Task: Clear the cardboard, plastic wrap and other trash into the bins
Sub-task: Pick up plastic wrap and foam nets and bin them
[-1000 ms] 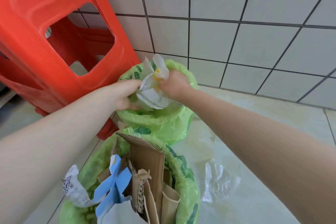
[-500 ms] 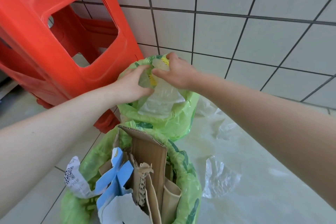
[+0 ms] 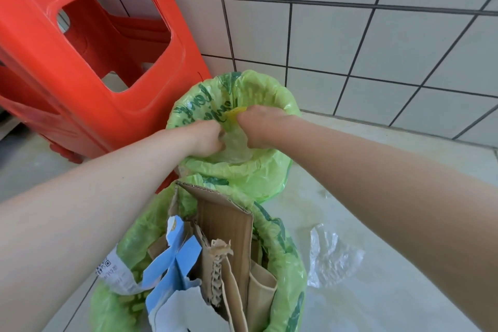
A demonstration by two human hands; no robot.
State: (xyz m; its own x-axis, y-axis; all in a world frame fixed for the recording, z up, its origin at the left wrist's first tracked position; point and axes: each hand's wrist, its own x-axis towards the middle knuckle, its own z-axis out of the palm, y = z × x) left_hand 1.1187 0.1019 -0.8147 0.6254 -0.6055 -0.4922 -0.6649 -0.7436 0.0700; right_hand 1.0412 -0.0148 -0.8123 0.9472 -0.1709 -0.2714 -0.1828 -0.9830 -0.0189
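Two bins lined with green bags stand on the floor. The far bin [image 3: 266, 172] holds a wad of clear plastic wrap [image 3: 235, 143] with a yellow patch. My left hand [image 3: 206, 137] and my right hand [image 3: 258, 127] are both inside its mouth, fingers closed on the wrap and pressing it down. The near bin [image 3: 285, 250] is stuffed with upright cardboard [image 3: 229, 226], blue and white paper [image 3: 172, 264] and a labelled wrapper. A loose piece of clear plastic wrap [image 3: 331, 259] lies on the floor to the right of the near bin.
A red plastic stool [image 3: 89, 62] stands tilted at the left, close against the far bin. A white tiled wall [image 3: 350, 21] rises right behind the bins. Pale floor [image 3: 377, 304] stretches to the right.
Both hands have pushed the crumpled wrap from above the far bin's rim down into its bag. The view has shifted slightly closer.
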